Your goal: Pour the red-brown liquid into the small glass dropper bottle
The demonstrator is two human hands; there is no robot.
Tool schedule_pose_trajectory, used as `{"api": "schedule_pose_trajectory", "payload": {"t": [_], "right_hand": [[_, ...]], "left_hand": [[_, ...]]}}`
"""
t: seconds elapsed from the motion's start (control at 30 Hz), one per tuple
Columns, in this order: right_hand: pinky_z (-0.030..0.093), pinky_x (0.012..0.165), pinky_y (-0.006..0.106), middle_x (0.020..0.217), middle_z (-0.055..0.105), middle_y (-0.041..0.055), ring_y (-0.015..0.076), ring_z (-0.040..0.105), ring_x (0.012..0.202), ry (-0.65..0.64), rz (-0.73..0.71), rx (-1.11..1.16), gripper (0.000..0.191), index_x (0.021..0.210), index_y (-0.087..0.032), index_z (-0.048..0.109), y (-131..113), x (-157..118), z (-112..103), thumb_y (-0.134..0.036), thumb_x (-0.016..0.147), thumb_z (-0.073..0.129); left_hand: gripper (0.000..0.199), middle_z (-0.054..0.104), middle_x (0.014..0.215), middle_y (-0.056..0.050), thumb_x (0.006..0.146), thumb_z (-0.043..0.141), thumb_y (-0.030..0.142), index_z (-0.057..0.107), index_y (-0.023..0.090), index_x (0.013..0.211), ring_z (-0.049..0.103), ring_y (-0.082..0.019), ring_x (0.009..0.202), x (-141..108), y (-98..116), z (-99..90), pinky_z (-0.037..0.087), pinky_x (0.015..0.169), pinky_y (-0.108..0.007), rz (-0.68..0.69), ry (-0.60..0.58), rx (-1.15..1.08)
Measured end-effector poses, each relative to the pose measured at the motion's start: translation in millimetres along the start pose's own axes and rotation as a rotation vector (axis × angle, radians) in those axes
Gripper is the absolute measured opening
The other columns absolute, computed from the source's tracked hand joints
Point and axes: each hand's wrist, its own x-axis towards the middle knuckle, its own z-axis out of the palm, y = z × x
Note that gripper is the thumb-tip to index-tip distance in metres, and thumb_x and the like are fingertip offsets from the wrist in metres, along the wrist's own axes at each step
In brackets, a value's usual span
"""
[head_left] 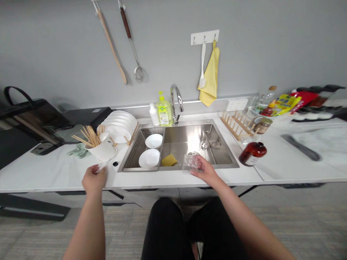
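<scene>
My right hand [205, 170] is closed around a small clear container [190, 162], held over the front edge of the sink [179, 137]. Whether it is glass or plastic I cannot tell. At the left, my left hand [94, 179] has curled fingers over the counter, in front of the white utensil holder [101, 151] with wooden chopsticks [91, 136]. Something pale and see-through shows at its fingertips, too blurred to name. Two white bowls [150, 158] stand in the basket on the sink's left side. Beside them lies a yellow sponge [169, 160].
White plates [119, 124] fill a wooden rack behind the utensil holder. Green dish soap [164, 111] and a faucet [176, 101] stand behind the sink. To its right are an amber bottle [252, 153] and a wooden rack [236, 124]. A yellow cloth [211, 75] hangs above.
</scene>
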Motion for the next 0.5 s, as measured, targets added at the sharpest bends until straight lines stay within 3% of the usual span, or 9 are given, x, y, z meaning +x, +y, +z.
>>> {"api": "schedule_pose_trajectory", "payload": {"t": [0.1,0.2,0.3,0.37,0.43,0.5], "right_hand": [[0.069,0.104,0.049,0.134,0.077,0.0119,0.0318,0.080,0.116,0.012,0.018,0.025,0.080,0.144,-0.028,0.063,0,-1,0,-0.056,0.079,0.101],[0.068,0.104,0.048,0.139,0.075,0.0127,0.0306,0.079,0.115,0.008,0.023,0.013,0.081,0.145,-0.027,0.065,-4,-2,0,-0.052,0.078,0.102],[0.067,0.106,0.048,0.141,0.075,0.0122,0.0297,0.079,0.115,0.001,0.025,-0.004,0.080,0.145,-0.027,0.067,-7,-4,1,-0.049,0.077,0.103],[0.067,0.107,0.050,0.142,0.074,0.0127,0.0306,0.078,0.118,-0.001,0.021,-0.020,0.081,0.146,-0.027,0.068,-7,-5,1,-0.047,0.076,0.103],[0.067,0.107,0.051,0.143,0.074,0.0133,0.0317,0.078,0.120,-0.002,0.015,-0.021,0.082,0.148,-0.026,0.067,-7,-6,2,-0.044,0.076,0.103],[0.068,0.106,0.051,0.143,0.075,0.0131,0.0322,0.079,0.120,0.003,0.014,-0.011,0.082,0.148,-0.027,0.068,-8,-6,2,-0.043,0.076,0.103]], "left_hand": [[0.045,0.074,0.107,-0.007,0.078,0.086,0.050,0.072,0.022,0.111,0.072,-0.031,0.099,-35,21,-0.1,0.059,0.106,-0.054,0.047,0.090,-0.134],[0.047,0.076,0.106,-0.005,0.084,0.087,0.053,0.076,0.021,0.116,0.072,-0.028,0.097,-94,69,10.1,0.060,0.103,-0.048,0.226,0.051,-0.465],[0.037,0.079,0.104,-0.005,0.096,0.081,0.053,0.082,0.023,0.118,0.074,-0.028,0.097,-162,133,26.8,0.060,0.099,-0.044,0.405,-0.360,-0.586],[0.031,0.081,0.108,-0.007,0.099,0.080,0.051,0.085,0.024,0.114,0.073,-0.029,0.098,-197,171,37.8,0.059,0.094,-0.043,0.576,-0.574,-0.511],[0.026,0.081,0.104,-0.008,0.100,0.079,0.047,0.086,0.025,0.113,0.072,-0.030,0.094,-218,198,46.3,0.057,0.091,-0.042,0.715,-0.683,-0.398],[0.023,0.081,0.098,-0.008,0.100,0.079,0.045,0.086,0.026,0.109,0.070,-0.030,0.089,-225,212,52.1,0.056,0.086,-0.042,0.774,-0.714,-0.322]]}}
